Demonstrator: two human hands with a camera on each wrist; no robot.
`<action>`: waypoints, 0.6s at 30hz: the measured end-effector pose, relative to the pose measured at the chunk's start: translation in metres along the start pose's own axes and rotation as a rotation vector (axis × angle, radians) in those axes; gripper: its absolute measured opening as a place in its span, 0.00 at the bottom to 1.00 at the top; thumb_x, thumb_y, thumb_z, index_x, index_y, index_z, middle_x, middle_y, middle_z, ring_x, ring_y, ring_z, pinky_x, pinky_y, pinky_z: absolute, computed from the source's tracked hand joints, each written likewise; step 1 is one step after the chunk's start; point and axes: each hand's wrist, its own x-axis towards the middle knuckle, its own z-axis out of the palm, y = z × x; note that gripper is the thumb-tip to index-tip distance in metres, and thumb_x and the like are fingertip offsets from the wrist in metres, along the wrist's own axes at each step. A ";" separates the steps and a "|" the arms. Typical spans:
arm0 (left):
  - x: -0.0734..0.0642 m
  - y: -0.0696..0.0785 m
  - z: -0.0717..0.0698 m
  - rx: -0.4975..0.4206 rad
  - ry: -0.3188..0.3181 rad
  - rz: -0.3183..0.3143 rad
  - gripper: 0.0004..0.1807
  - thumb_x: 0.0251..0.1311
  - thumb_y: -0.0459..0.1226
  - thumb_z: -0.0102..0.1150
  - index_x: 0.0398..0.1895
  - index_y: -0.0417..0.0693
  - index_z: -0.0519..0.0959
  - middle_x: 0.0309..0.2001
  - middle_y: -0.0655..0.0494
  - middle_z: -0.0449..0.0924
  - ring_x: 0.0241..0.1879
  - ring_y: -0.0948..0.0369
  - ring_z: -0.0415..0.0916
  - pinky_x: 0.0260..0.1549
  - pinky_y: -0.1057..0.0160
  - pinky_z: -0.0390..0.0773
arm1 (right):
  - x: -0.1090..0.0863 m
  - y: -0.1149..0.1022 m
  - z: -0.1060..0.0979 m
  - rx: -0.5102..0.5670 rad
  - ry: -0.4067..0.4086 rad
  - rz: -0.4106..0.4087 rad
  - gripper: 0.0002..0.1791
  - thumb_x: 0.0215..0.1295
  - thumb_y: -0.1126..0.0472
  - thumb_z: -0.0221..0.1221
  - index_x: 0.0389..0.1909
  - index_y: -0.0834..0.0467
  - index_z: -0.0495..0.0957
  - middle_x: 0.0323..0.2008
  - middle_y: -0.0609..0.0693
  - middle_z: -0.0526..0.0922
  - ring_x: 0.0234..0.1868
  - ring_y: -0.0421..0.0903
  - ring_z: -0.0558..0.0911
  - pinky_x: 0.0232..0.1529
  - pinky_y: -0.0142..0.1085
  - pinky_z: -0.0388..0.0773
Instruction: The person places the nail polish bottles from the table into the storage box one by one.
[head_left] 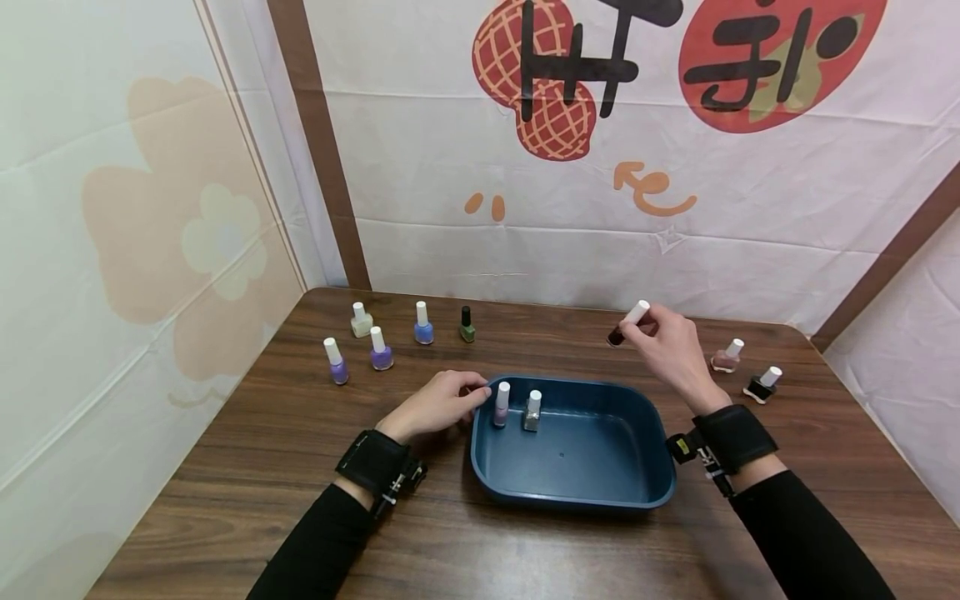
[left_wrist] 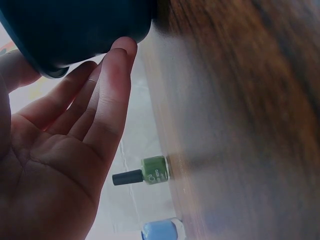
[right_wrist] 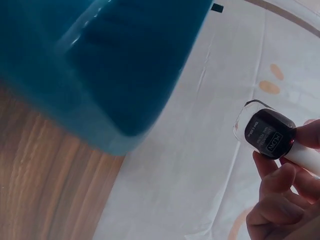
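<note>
My right hand [head_left: 667, 354] pinches a nail polish bottle [head_left: 615, 337] by its white cap, above the back of the table. In the right wrist view this bottle [right_wrist: 270, 134] is very dark, with clear glass at its base. At the blue tray's left back corner, my left hand [head_left: 442, 404] holds the rim of the tray [head_left: 570, 500]. Its thumb is at the rim and its fingers lie against the outer wall in the left wrist view. Standing in the tray's left part are a pale pink polish bottle [head_left: 501, 408] and a greyish one [head_left: 532, 414].
At the back left stand a whitish bottle [head_left: 362, 322], two purple bottles [head_left: 382, 357], a blue bottle [head_left: 423, 331] and a green one [head_left: 467, 330]. A pinkish bottle [head_left: 726, 358] and a black bottle [head_left: 761, 388] are at right. A printed cloth [head_left: 420, 150] hangs behind the table.
</note>
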 end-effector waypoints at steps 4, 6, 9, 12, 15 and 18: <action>0.000 0.000 0.000 0.003 -0.001 -0.001 0.17 0.72 0.44 0.47 0.53 0.45 0.78 0.36 0.53 0.80 0.30 0.58 0.80 0.29 0.64 0.78 | -0.001 -0.006 0.001 0.013 -0.015 -0.015 0.12 0.68 0.52 0.54 0.38 0.57 0.78 0.31 0.56 0.83 0.27 0.47 0.76 0.26 0.37 0.69; 0.000 0.000 0.000 0.005 0.001 -0.002 0.17 0.72 0.44 0.47 0.53 0.45 0.78 0.36 0.53 0.80 0.30 0.58 0.80 0.29 0.64 0.78 | -0.002 -0.008 0.001 0.016 -0.025 -0.021 0.12 0.68 0.51 0.55 0.38 0.57 0.78 0.31 0.56 0.83 0.26 0.46 0.75 0.24 0.37 0.68; 0.000 0.000 0.000 0.008 0.001 -0.005 0.17 0.72 0.44 0.47 0.53 0.46 0.78 0.36 0.54 0.80 0.30 0.58 0.80 0.28 0.64 0.78 | -0.004 -0.012 0.002 0.021 -0.038 -0.036 0.12 0.69 0.51 0.54 0.39 0.56 0.79 0.31 0.55 0.83 0.25 0.46 0.74 0.24 0.37 0.68; 0.000 0.000 0.000 0.011 0.000 -0.007 0.17 0.71 0.44 0.47 0.53 0.46 0.78 0.36 0.54 0.80 0.30 0.58 0.80 0.28 0.64 0.78 | -0.006 -0.016 0.004 0.031 -0.051 -0.051 0.11 0.68 0.52 0.55 0.39 0.55 0.79 0.30 0.53 0.82 0.24 0.46 0.73 0.25 0.37 0.68; 0.000 0.000 0.000 0.014 0.000 -0.009 0.17 0.72 0.44 0.47 0.53 0.46 0.78 0.36 0.54 0.80 0.30 0.58 0.80 0.28 0.64 0.78 | -0.007 -0.020 0.007 0.041 -0.067 -0.064 0.09 0.68 0.53 0.55 0.39 0.53 0.80 0.29 0.52 0.83 0.24 0.46 0.73 0.25 0.37 0.68; 0.000 0.000 0.000 0.014 -0.001 -0.009 0.17 0.72 0.44 0.47 0.53 0.46 0.78 0.37 0.53 0.80 0.30 0.58 0.80 0.28 0.64 0.78 | -0.008 -0.022 0.009 0.038 -0.080 -0.078 0.07 0.67 0.55 0.56 0.38 0.52 0.80 0.28 0.51 0.83 0.24 0.45 0.74 0.26 0.37 0.69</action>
